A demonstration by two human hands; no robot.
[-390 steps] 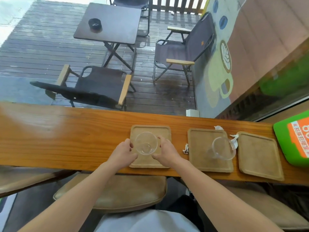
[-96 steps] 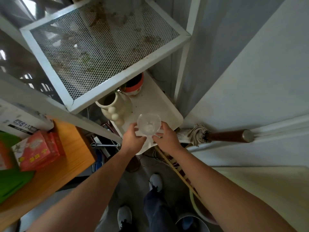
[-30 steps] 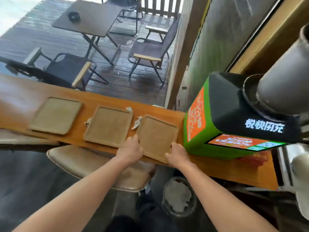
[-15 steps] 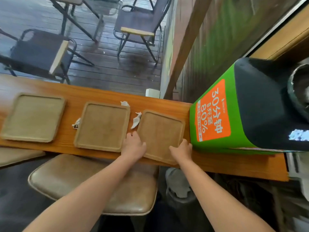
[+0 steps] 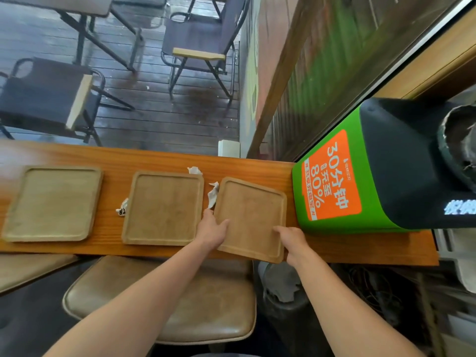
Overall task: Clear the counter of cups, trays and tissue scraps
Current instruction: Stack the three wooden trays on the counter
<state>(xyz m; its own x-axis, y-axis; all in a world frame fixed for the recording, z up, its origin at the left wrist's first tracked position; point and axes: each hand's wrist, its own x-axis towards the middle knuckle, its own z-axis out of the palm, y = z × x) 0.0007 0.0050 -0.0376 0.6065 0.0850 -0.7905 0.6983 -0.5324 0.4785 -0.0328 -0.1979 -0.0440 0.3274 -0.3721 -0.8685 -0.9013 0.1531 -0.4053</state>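
Observation:
Three square wooden trays lie in a row on the wooden counter (image 5: 334, 249). My left hand (image 5: 212, 229) grips the left edge of the right tray (image 5: 251, 215), thumb on top. My right hand (image 5: 292, 240) grips that tray's near right corner. The middle tray (image 5: 163, 206) and the left tray (image 5: 52, 202) lie flat and bare. White tissue scraps lie on the counter: one (image 5: 213, 194) between the middle and right trays, one (image 5: 194, 170) behind the middle tray, one (image 5: 123, 210) at its left edge. No cups are in view.
A green and black box (image 5: 373, 171) with an orange label stands on the counter just right of the held tray. A padded stool (image 5: 164, 300) sits below the counter, with a lined bin (image 5: 283, 287) beside it. Chairs and a table stand on the deck beyond.
Both hands have closed on the right tray's edges, and its near edge now reaches past the counter's front. The view has dropped closer to the counter.

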